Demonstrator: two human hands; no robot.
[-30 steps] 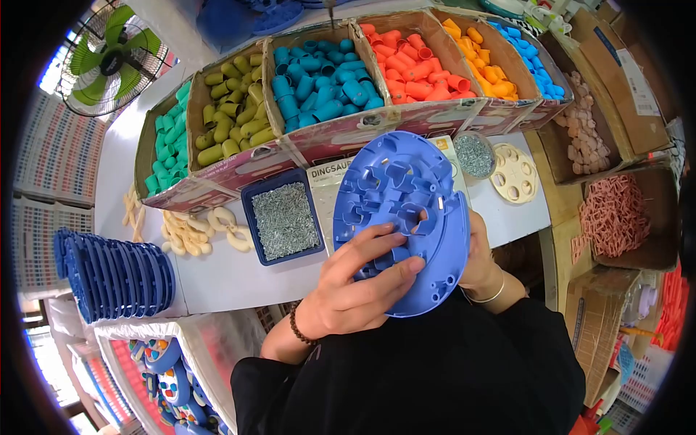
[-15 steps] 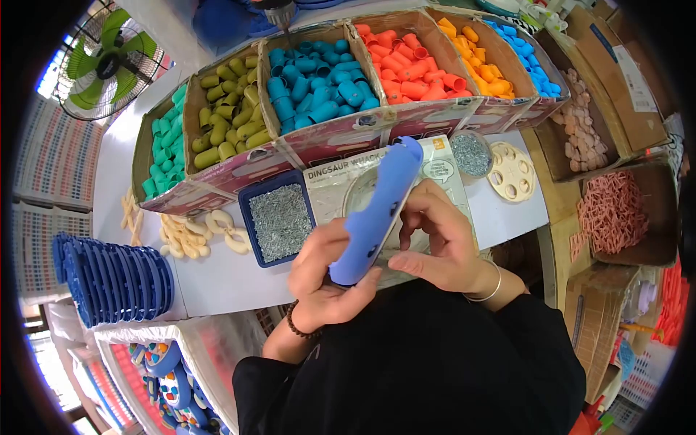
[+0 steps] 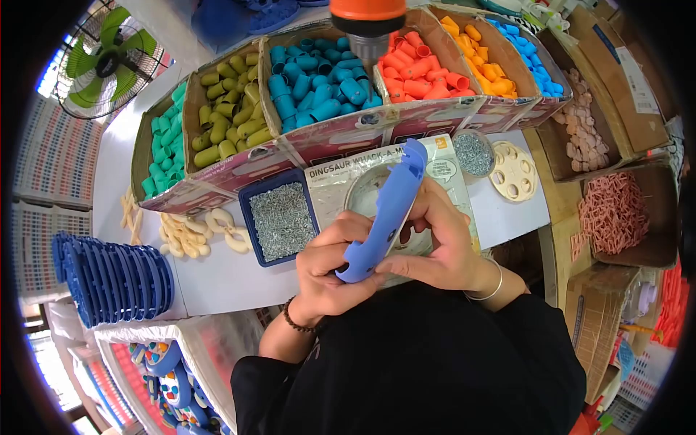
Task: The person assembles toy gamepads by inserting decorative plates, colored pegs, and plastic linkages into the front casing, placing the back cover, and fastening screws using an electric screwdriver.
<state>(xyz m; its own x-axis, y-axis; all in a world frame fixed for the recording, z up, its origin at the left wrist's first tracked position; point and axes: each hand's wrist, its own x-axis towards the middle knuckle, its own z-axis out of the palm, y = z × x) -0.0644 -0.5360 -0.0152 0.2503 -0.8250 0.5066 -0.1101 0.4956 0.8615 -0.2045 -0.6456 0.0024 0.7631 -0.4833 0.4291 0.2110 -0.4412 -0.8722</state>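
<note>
A blue curved plastic shell (image 3: 388, 214) with a notched edge is held on edge in front of my chest, leaning up to the right. My left hand (image 3: 330, 264) is closed around its lower left side, fingers on the outer face. My right hand (image 3: 442, 243) grips it from the right, with the thumb against the lower edge and the fingers partly hidden behind it. Under the hands lies a printed box sheet (image 3: 457, 192) with a round clear dish (image 3: 359, 192) on it. Above hangs an orange-and-black electric screwdriver (image 3: 368, 25), touched by neither hand.
A blue tray of screws (image 3: 243, 210) lies left of my hands, beside cream plastic parts (image 3: 185, 235) and stacked blue rings (image 3: 116, 283). Cardboard bins (image 3: 326, 156) of coloured caps line the back. A screw tub (image 3: 473, 154) and cream holed disc (image 3: 513, 172) sit right.
The screwdriver has swung down and right into fuller view. The shell has turned slightly in my hands, and my right thumb has moved in against its lower edge.
</note>
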